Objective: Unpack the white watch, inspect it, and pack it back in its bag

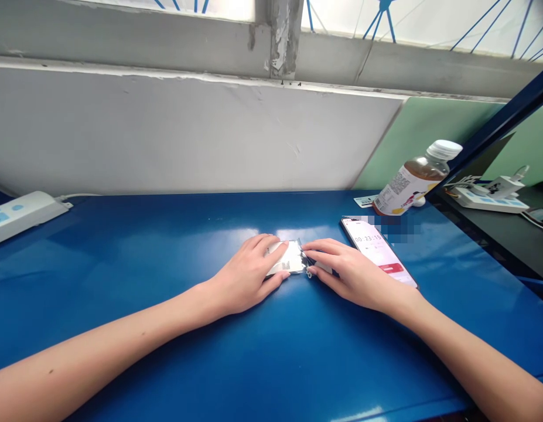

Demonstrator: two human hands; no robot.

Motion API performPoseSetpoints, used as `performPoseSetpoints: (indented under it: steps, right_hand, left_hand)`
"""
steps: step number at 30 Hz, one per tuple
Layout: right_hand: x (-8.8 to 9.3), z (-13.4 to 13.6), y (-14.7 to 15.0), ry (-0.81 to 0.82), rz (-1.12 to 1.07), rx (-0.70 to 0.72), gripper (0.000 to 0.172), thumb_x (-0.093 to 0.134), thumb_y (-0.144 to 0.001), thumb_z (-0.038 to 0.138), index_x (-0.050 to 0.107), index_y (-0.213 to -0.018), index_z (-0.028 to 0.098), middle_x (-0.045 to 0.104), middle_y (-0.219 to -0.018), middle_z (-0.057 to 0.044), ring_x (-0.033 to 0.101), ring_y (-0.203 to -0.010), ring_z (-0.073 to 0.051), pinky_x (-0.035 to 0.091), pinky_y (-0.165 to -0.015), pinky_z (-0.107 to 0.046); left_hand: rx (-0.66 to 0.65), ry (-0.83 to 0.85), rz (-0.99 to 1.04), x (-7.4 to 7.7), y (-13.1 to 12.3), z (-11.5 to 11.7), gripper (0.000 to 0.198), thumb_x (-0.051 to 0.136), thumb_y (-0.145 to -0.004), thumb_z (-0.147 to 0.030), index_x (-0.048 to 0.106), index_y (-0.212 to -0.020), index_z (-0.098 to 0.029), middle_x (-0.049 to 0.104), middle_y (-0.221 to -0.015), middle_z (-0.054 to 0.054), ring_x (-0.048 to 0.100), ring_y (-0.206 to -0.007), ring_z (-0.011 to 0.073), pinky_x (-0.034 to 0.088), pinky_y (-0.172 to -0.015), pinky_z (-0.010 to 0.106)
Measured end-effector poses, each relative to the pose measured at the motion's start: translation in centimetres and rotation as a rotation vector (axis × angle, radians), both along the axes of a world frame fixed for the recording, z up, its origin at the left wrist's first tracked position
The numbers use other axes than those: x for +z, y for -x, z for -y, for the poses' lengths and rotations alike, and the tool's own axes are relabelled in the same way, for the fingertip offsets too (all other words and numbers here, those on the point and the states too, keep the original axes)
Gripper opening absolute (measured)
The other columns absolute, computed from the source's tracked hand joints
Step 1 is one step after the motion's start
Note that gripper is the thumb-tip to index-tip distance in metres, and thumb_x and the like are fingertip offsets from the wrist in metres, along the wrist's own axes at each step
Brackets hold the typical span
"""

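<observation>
A small flat white packet [293, 258] with a shiny, clear-looking edge and some small print lies on the blue table in front of me. My left hand [247, 272] is closed over its left part, fingers on top and thumb along the near edge. At the packet's right edge, the fingertips and thumb of my right hand [361, 274] close in. A small silvery ring or chain piece [309, 274] shows by the right thumb. Something dark sits under the right fingers, mostly hidden.
Just beyond my right hand lies a phone [374, 249] showing a timer. Behind it a drink bottle [414, 179] with a white cap stands near a small label [364, 201]. Power strips sit at far left [23, 217] and far right [491, 199]. A pale wall panel [187, 135] bounds the blue table [122, 246].
</observation>
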State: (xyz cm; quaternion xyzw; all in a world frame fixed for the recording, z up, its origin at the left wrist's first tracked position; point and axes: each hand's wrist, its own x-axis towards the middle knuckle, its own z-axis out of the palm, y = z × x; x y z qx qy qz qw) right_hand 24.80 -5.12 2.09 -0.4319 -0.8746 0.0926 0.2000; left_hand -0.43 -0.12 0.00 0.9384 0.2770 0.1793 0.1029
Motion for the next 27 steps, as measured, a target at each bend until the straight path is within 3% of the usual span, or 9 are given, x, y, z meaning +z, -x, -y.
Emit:
performPoseSetpoints:
  steps: [9,18,23,27]
  right_hand:
    - [-0.1,0.0,0.2,-0.012,-0.019,-0.045,0.025,0.049,-0.1,0.021,0.073,-0.101,0.016,0.073,-0.113,-0.012,0.066,-0.11,-0.025,0.056,-0.095,-0.041]
    - [-0.5,0.1,0.9,0.084,-0.262,-0.228,0.019,0.058,-0.09,0.013,0.076,-0.087,0.02,0.077,-0.101,-0.006,0.072,-0.092,-0.021,0.058,-0.083,-0.032]
    - [-0.7,0.1,1.1,0.044,-0.23,-0.145,0.021,0.055,-0.096,0.019,0.075,-0.1,0.017,0.075,-0.108,-0.009,0.07,-0.098,-0.022,0.058,-0.088,-0.036]
    - [-0.7,0.4,1.2,-0.107,-0.091,-0.044,0.025,0.054,-0.097,0.021,0.07,-0.114,0.011,0.072,-0.119,-0.015,0.063,-0.117,-0.028,0.056,-0.098,-0.045]
  left_hand:
    - [-0.026,0.03,-0.141,0.2,-0.1,-0.1,0.056,0.045,-0.102,-0.041,0.039,-0.149,-0.012,0.044,-0.152,0.018,0.032,-0.145,0.0376,0.034,-0.116,0.055]
    - [-0.048,0.052,-0.231,0.4,-0.2,0.1,0.066,0.043,-0.101,-0.048,0.029,-0.155,-0.013,0.032,-0.16,0.018,0.023,-0.149,0.0377,0.024,-0.119,0.056]
    - [-0.04,0.054,-0.223,0.4,-0.2,0.1,0.066,0.043,-0.101,-0.049,0.031,-0.154,-0.013,0.034,-0.159,0.018,0.025,-0.149,0.0378,0.025,-0.119,0.056]
    - [-0.042,0.041,-0.212,0.3,-0.2,0.1,0.065,0.044,-0.101,-0.047,0.032,-0.154,-0.011,0.035,-0.158,0.018,0.027,-0.148,0.038,0.025,-0.119,0.056]
